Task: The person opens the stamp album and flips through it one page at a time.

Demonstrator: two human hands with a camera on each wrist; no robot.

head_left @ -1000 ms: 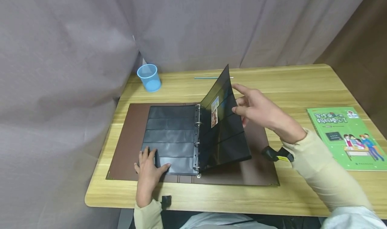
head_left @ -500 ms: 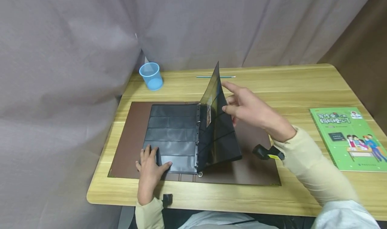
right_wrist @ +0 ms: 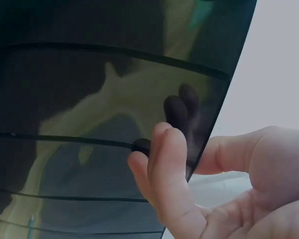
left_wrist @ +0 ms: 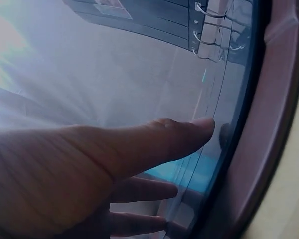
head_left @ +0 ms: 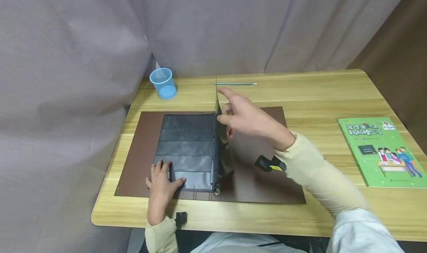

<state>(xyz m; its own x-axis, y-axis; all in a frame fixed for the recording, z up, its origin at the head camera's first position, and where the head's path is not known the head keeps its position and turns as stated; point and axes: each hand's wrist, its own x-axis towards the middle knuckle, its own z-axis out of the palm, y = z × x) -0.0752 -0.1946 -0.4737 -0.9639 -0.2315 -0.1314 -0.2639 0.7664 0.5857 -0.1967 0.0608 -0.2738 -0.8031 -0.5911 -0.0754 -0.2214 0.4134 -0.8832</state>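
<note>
A ring-binder album with a brown cover (head_left: pixel 267 182) lies spread on the table. Its black pocket pages (head_left: pixel 186 149) lie flat on the left side. My left hand (head_left: pixel 161 188) rests with spread fingers on their lower left corner; in the left wrist view its thumb (left_wrist: pixel 164 139) is straight over the glossy sheet. My right hand (head_left: pixel 250 117) pinches the outer edge of a raised black pocket page (right_wrist: pixel 89 94), thumb on one face and fingers on the other. That page stands almost upright above the metal rings (left_wrist: pixel 204 37), edge-on in the head view.
A blue plastic cup (head_left: pixel 163 84) stands at the back left. Behind the album lies a thin pencil (head_left: pixel 240 84). A green book (head_left: pixel 381 153) sits at the right of the wooden table (head_left: pixel 320 93). Grey curtain (head_left: pixel 213 30) hangs along the back and left.
My right hand has moved left with the page, swinging it from leaning right to nearly vertical. More of the right inside cover shows. My left hand has stayed in place.
</note>
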